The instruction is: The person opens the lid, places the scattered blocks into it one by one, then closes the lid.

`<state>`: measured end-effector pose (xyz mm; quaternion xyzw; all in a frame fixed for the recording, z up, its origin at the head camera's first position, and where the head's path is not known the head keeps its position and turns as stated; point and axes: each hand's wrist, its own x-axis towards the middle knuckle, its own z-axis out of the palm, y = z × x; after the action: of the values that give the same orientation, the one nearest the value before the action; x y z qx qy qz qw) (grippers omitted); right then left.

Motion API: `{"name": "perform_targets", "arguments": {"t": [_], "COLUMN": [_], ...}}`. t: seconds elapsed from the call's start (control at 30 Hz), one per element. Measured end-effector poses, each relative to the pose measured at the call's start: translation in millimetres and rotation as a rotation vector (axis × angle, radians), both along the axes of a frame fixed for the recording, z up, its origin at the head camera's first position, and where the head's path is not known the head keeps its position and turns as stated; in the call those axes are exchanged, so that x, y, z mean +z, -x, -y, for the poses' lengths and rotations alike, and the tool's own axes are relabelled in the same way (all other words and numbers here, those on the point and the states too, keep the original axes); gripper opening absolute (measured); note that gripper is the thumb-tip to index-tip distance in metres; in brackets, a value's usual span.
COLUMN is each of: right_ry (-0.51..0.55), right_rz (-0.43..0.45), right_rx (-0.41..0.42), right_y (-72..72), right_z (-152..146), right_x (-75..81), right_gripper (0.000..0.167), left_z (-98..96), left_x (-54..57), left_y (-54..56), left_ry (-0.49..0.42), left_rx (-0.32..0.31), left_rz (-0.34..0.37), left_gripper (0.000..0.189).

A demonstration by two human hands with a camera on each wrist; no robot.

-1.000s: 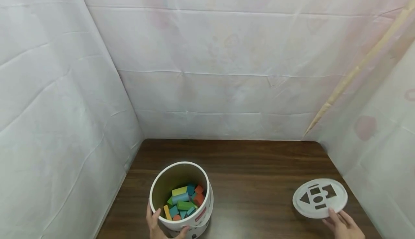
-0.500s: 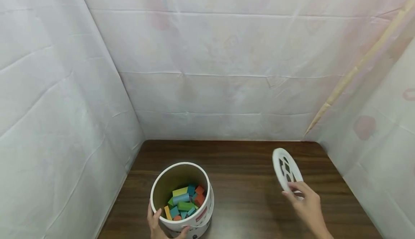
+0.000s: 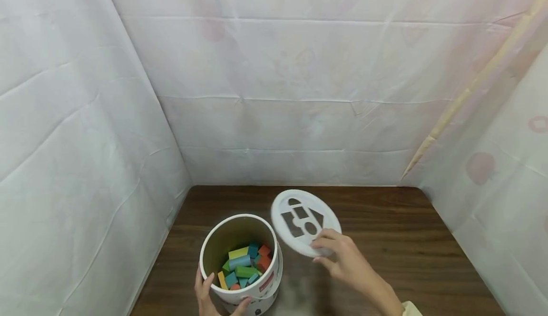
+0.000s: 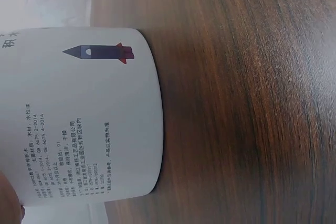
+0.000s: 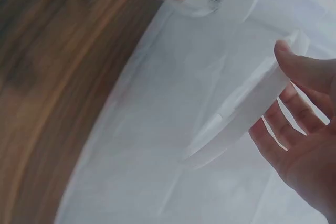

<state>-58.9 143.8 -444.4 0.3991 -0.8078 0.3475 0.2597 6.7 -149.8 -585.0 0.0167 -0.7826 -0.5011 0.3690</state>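
A white bucket (image 3: pixel 267 285) stands near the front left of the table, its top open. Inside lies a heap of coloured blocks (image 3: pixel 245 272), among them green, blue, orange and yellow ones. My left hand (image 3: pixel 204 299) grips the bucket's near side below the rim, thumb to the right and fingers to the left. With fingers and thumb, my right hand (image 3: pixel 347 261) pinches the near edge of a round white lid (image 3: pixel 331 223) with shaped cutouts. The lid is tilted, raised over the table just right of the bucket. In the right wrist view, the lid (image 5: pixel 241 119) shows nearly edge-on.
Dark wood-grain table (image 3: pixel 406 240) extends to the right and behind. White sheets hang as walls at the back (image 3: pixel 295 130), the left (image 3: pixel 77 163) and the right (image 3: pixel 505 202). Printed text and a rocket picture (image 4: pixel 105 52) mark the bucket's wall in the left wrist view.
My right hand has lifted the lid from the table's right side and carried it left, turning it, to beside the bucket. The left hand and bucket stay in place.
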Motion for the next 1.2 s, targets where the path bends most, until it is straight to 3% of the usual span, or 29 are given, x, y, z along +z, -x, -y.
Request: {"name": "perform_targets", "arguments": {"t": [0.13,0.33,0.37,0.47,0.53,0.6,0.7,0.8,0.93,1.03,1.1,1.2], "right_ry": [-0.093,-0.205,-0.218,-0.255,-0.286,-0.316,-0.365,-0.370,-0.331,-0.344,-0.348,-0.338], "right_rz": [0.007,-0.021,-0.030,-0.034,-0.028,-0.005,0.036,0.118,0.228,0.302,0.351,0.384], "right_rx": [0.041,0.109,0.124,0.158,0.167,0.176,0.205,0.227,0.132,0.032,0.007,-0.023], "right_y": [-7.0,-10.5,-10.5,-10.1,-9.5,-8.8,-5.7,1.4,16.7,22.1,20.7,13.9], "right_z": [22.6,57.6,63.3,78.8,87.7,95.2,103.5,108.3,110.4,109.7,108.8,107.3], "right_x": [10.7,15.5,15.6,15.0,14.1,12.5,9.4,4.7,-6.5,-18.8,-26.6,-34.8], "right_gripper": [0.030,0.029,0.029,0.027,0.025,0.023,0.024,0.027,0.046,0.067,0.074,0.080], "left_z": [6.7,26.3,29.6,35.8,36.0,35.0,35.4,41.6,50.5,52.7,52.8,51.8], "left_x": [-2.6,-3.2,-0.9,14.0,31.5,50.7,73.1,79.2,72.4,66.1,61.6,55.2], "left_y": [-0.6,0.7,2.4,8.5,11.6,14.3,19.7,28.8,38.4,35.4,31.6,27.3], "left_ry": [0.080,0.095,0.090,0.058,0.016,0.001,0.032,0.123,0.228,0.282,0.312,0.361], "left_rx": [0.011,-0.036,-0.055,-0.084,-0.092,-0.053,-0.026,-0.072,-0.149,-0.154,-0.153,-0.159], "left_rz": [-0.091,-0.169,-0.211,-0.360,-0.441,-0.479,-0.477,-0.429,-0.240,-0.087,-0.065,-0.126], "left_gripper": [0.108,0.082,0.077,0.062,0.053,0.046,0.039,0.032,0.034,0.037,0.038,0.039]}}
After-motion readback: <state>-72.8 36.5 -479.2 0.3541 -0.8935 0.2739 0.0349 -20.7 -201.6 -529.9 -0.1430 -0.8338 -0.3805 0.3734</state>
